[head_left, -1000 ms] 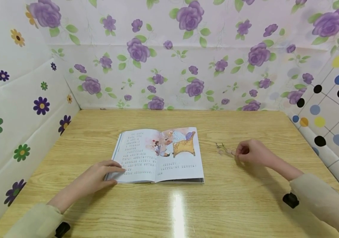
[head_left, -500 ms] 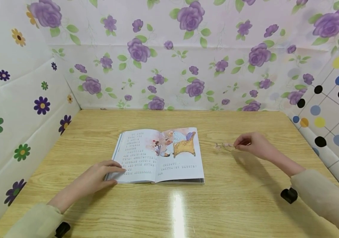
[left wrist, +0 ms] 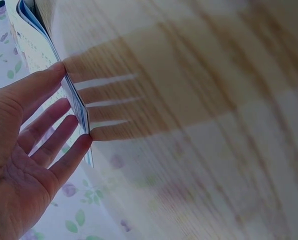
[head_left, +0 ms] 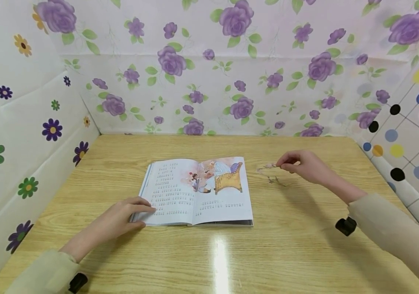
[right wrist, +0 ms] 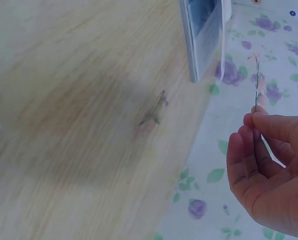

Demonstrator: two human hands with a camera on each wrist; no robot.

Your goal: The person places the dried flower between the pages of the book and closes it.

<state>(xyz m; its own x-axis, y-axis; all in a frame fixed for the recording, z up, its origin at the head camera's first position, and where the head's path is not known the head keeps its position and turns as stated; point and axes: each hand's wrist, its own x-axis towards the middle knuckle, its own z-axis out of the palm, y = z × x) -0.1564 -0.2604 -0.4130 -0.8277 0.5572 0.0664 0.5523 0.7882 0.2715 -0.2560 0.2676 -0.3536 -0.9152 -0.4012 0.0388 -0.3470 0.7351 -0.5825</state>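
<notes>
An open picture book [head_left: 220,212] lies on the wooden table, text on the left page and an illustration across the top of the right one. My left hand [head_left: 132,212] rests at its lower left corner, fingers loosely spread over the page. In the left wrist view, the thumb and little fingertip meet the book's edge. To the right of the book, my right hand [head_left: 305,165] pinches a thin flower sprig [right wrist: 259,85] with pale pink petals between thumb and forefinger, raised over the table. Below it, a second small sprig [head_left: 277,179], purplish and green, shows on the tabletop.
Flower-printed cloth [head_left: 209,94] stands behind the table [head_left: 216,147], with more patterned cloth at both sides. The glossy tabletop carries a bright glare near the front. A black strap piece [head_left: 346,226] hangs at the right sleeve, another [head_left: 78,282] at the left.
My right hand has risen and moved toward the back and slightly left, lifting the pink sprig away from the other one. The left hand and the book have stayed put.
</notes>
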